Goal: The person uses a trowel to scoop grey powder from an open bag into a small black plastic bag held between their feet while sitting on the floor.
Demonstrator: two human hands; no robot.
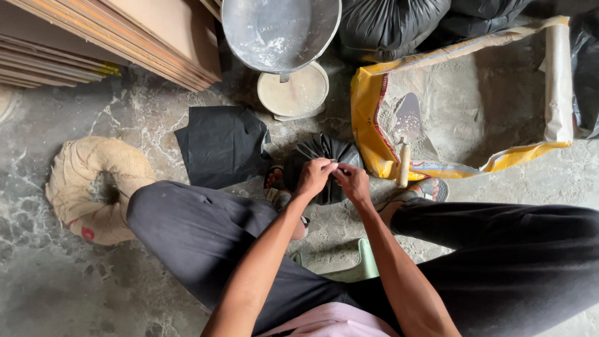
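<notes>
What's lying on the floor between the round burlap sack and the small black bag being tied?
A flat stack of black plastic bags, partly behind the person's knee, seen in the head view.

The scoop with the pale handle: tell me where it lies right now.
In the head view the scoop lies in the grey powder of the open yellow sack, at its left edge, just right of the right hand and the small black bag.

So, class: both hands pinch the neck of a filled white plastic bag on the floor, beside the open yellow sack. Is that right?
Not quite. In the head view the left hand and right hand pinch a black bag, not white. It does sit beside the open yellow sack.
</notes>
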